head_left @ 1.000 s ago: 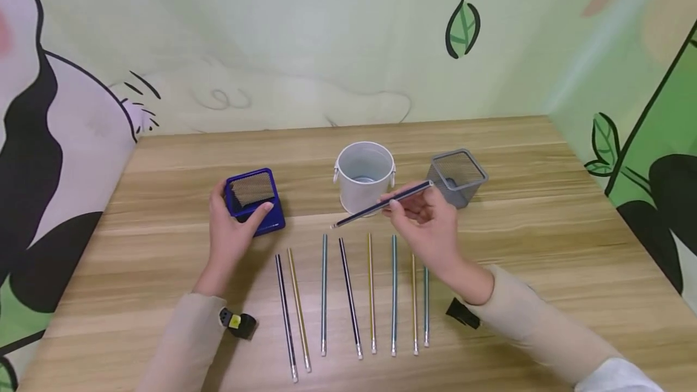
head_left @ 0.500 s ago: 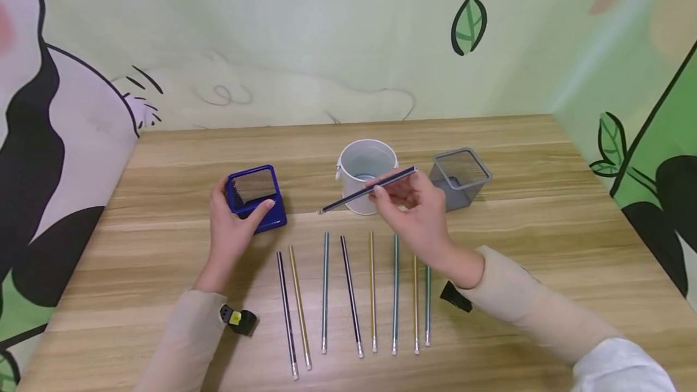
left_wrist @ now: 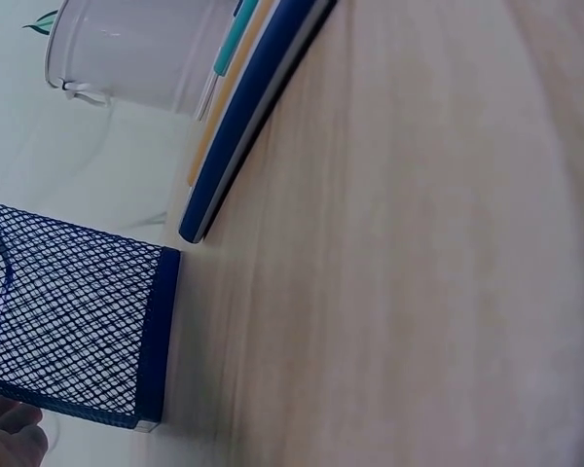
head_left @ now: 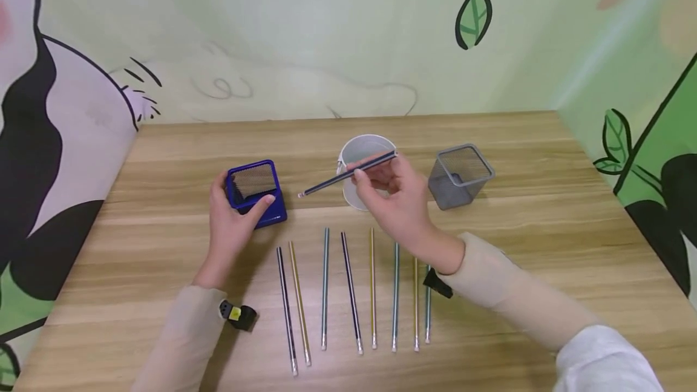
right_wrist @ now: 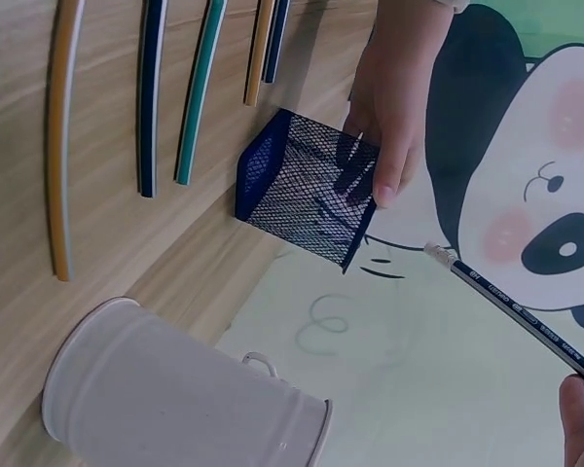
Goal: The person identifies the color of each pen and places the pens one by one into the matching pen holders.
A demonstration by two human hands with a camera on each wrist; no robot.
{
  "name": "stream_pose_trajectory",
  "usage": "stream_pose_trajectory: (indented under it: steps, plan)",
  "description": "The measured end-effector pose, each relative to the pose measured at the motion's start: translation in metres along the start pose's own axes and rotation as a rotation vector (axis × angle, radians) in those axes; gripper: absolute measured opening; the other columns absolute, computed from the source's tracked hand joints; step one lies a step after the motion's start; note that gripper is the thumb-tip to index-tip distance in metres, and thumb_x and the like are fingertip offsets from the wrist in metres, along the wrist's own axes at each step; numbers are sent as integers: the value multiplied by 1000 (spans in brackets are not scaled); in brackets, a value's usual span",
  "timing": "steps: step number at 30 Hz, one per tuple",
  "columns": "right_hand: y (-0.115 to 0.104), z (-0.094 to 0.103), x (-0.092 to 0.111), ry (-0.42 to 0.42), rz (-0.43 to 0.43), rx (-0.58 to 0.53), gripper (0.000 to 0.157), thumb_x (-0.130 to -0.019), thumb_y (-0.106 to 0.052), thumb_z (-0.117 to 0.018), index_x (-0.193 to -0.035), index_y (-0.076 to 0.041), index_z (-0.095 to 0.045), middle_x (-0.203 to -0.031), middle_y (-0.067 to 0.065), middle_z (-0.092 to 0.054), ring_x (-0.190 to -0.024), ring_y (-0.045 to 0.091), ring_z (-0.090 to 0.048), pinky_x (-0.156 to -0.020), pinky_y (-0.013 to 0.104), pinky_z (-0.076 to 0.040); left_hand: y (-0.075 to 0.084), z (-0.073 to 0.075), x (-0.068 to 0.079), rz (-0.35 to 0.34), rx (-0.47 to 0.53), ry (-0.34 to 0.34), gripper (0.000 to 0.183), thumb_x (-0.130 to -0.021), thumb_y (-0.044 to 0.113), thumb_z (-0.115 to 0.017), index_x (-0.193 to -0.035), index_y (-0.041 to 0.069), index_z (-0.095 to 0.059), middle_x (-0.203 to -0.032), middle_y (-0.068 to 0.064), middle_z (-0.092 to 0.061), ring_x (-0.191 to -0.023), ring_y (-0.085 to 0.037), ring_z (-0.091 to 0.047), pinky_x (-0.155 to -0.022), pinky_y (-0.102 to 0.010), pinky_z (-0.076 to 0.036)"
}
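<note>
My left hand (head_left: 231, 231) holds a blue mesh pen holder (head_left: 276, 210) standing on the table, its fingers along the left side and the thumb over the front rim. In the right wrist view the same holder (right_wrist: 307, 185) shows its mesh side beneath that hand. A dark blue striped pencil (head_left: 329, 182) is pinched between thumb and fingers of my right hand (head_left: 400, 210), raised above the table. Its white eraser end points left towards the blue holder, and its other end tilts up to the right. Behind the right hand, a white metal bucket (head_left: 353, 197) is partly covered.
Several pencils (head_left: 325, 289) in teal, yellow and dark blue lie in a row in front, eraser ends towards me. To the right of the bucket stands a grey mesh pen holder (head_left: 460, 189). A wall printed with pandas and leaves (head_left: 474, 16) rises behind the table.
My right hand has carried the dark blue pencil left and slightly away from me, from beside the grey holder to in front of the bucket. The left hand stays on the blue holder.
</note>
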State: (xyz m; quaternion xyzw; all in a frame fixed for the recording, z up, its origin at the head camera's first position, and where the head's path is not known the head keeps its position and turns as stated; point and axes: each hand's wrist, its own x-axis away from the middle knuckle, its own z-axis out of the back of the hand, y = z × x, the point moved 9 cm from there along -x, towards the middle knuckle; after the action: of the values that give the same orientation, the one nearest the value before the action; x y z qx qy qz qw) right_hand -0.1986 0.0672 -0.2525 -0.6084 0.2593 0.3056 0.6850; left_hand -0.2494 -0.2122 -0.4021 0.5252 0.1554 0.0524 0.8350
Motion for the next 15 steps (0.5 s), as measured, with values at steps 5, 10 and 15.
stream_pose_trajectory:
  steps: [5,10,15]
  plan:
    - [-1,-8,-8,20,22,11,13,-80,14,-59,-92,15,-56,-87,29,-67,-74,25,-68,-68,24,-58,3,2,-1,-11,-2,-2,92,-77,26,-79,-145,-1,-23,-140,-24,-37,-129,-32,-37,-112,-46,-29]
    - [-1,-20,-9,-5,79,7,14,-78,16,-60,-91,15,-56,-85,28,-67,-73,22,-68,-65,23,-57,2,2,-1,-13,-8,3,90,-75,22,-80,-143,-1,-25,-137,-24,-39,-126,-32,-40,-111,-45,-30]
    - [1,-29,-9,-27,119,-5,14,-78,17,-59,-91,15,-54,-86,28,-67,-72,29,-68,-64,25,-58,2,1,-1,-20,5,10,90,-75,21,-81,-142,-1,-26,-136,-25,-40,-124,-33,-41,-110,-45,-31]
